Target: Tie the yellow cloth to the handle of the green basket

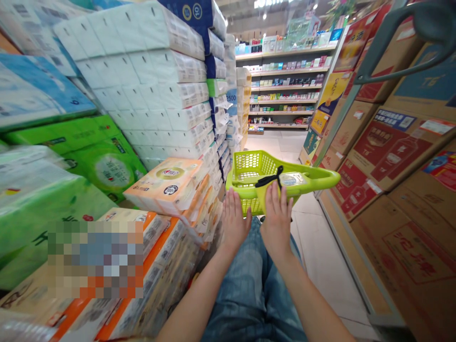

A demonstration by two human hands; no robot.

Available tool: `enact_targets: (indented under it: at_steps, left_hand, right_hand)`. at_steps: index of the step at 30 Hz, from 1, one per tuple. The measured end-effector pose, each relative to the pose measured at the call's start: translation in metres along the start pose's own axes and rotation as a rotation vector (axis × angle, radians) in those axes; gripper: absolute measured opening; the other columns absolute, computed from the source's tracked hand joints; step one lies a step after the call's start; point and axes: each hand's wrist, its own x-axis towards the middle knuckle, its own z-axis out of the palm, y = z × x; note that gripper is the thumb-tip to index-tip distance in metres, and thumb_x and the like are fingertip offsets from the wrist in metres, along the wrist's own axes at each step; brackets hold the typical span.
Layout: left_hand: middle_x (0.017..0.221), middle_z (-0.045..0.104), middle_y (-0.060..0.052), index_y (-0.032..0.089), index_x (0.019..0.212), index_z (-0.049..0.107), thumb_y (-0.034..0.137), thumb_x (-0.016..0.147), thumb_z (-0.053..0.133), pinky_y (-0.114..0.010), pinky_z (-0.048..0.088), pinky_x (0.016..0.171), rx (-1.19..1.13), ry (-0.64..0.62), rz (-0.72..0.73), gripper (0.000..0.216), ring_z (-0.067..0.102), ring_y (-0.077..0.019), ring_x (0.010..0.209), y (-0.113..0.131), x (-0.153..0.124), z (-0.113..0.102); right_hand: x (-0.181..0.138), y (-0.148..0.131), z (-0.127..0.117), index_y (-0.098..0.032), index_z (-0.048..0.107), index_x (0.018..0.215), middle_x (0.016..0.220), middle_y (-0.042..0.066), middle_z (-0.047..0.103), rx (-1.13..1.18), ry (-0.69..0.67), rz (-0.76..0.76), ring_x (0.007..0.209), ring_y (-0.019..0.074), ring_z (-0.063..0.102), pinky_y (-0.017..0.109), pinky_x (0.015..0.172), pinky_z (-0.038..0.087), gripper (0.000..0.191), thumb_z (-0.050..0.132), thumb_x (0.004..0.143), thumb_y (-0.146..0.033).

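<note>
In front of my legs is a lime-green plastic shopping basket (249, 159) with mesh walls and a long loop at its right end. Black strap or cord (270, 178) is tied around its near rim, beside a pale label (293, 179). My left hand (235, 218) rests against the near left side of the basket, fingers stretched upward and thumb apart. Farther right, my right hand (276, 221) lies with straight fingers on the near wall below the strap. Neither hand visibly wraps around the rim. The basket's underside is hidden.
Tall stacks of wrapped tissue packs (142, 85) rise on the left, with an orange tissue pack (166, 185) jutting near the basket. Cardboard cartons (388, 156) line the right side. A tiled aisle (313, 237) leads toward stocked shelves (285, 88). A grey handle (392, 47) protrudes at upper right.
</note>
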Motion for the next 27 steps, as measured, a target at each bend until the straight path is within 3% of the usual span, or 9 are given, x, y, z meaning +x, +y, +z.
enact_targets:
  at_steps: [3,6,10,15,18,23,27]
  left_hand:
    - [0.16,0.025,-0.022,0.01,0.157,0.0,0.015,0.095,0.042,-0.051,0.035,0.117,0.064,-0.039,-0.002,0.075,0.022,-0.0281,0.15,-0.003,-0.003,0.0]
    - [0.161,0.025,-0.019,0.014,0.158,0.001,0.01,0.094,0.038,-0.049,0.036,0.117,0.104,-0.063,-0.005,0.074,0.023,-0.0269,0.15,-0.007,-0.004,0.001]
    - [0.162,0.018,-0.024,0.007,0.157,-0.003,0.027,0.099,0.043,-0.054,0.033,0.117,0.037,-0.042,0.033,0.077,0.013,-0.0314,0.151,-0.006,-0.002,-0.002]
    - [0.163,0.014,-0.021,0.009,0.157,-0.005,0.034,0.101,0.041,-0.053,0.028,0.12,0.0,-0.055,0.021,0.077,0.009,-0.0297,0.152,-0.001,0.001,-0.006]
    - [0.163,0.013,-0.02,0.009,0.157,-0.006,0.033,0.101,0.04,-0.052,0.028,0.12,-0.011,-0.058,0.012,0.076,0.008,-0.0293,0.152,-0.001,0.0,-0.005]
    - [0.162,0.02,-0.019,0.01,0.157,-0.002,0.016,0.097,0.036,-0.05,0.033,0.119,0.088,-0.073,0.014,0.071,0.018,-0.0278,0.151,-0.008,-0.004,0.001]
    - [0.161,0.023,-0.02,0.011,0.158,0.002,0.017,0.097,0.035,-0.051,0.035,0.117,0.101,-0.072,0.046,0.069,0.021,-0.0291,0.15,-0.013,-0.004,0.0]
  right_hand:
    - [-0.003,-0.029,0.012,-0.012,0.022,0.157,0.162,0.009,0.029,0.06,-0.04,-0.133,0.154,0.0262,0.006,0.053,0.121,0.021,0.071,0.035,0.087,-0.004]
    - [-0.005,-0.033,0.014,-0.012,0.024,0.156,0.162,0.009,0.031,0.085,-0.067,-0.225,0.153,0.0244,0.009,0.05,0.122,0.022,0.069,0.036,0.088,-0.005]
    - [-0.007,0.002,0.001,-0.016,0.023,0.156,0.16,0.007,0.033,0.016,-0.049,-0.231,0.153,0.0235,0.013,0.052,0.122,0.018,0.072,0.036,0.087,-0.002]
    - [-0.003,0.036,-0.014,-0.014,0.017,0.158,0.164,0.009,0.024,-0.032,-0.021,0.003,0.154,0.0265,0.009,0.058,0.12,0.018,0.082,0.034,0.079,0.001]
    - [0.0,0.019,-0.007,-0.01,0.018,0.157,0.164,0.011,0.023,-0.02,0.01,0.062,0.154,0.0282,0.008,0.057,0.12,0.02,0.078,0.034,0.082,-0.001]
    - [-0.004,-0.035,0.017,-0.01,0.028,0.154,0.161,0.01,0.031,0.039,-0.012,-0.141,0.153,0.027,0.008,0.052,0.121,0.02,0.065,0.036,0.09,-0.009]
    - [-0.008,-0.03,0.018,-0.012,0.029,0.154,0.16,0.008,0.034,0.053,-0.033,-0.253,0.153,0.0234,0.011,0.05,0.122,0.018,0.064,0.035,0.09,-0.008]
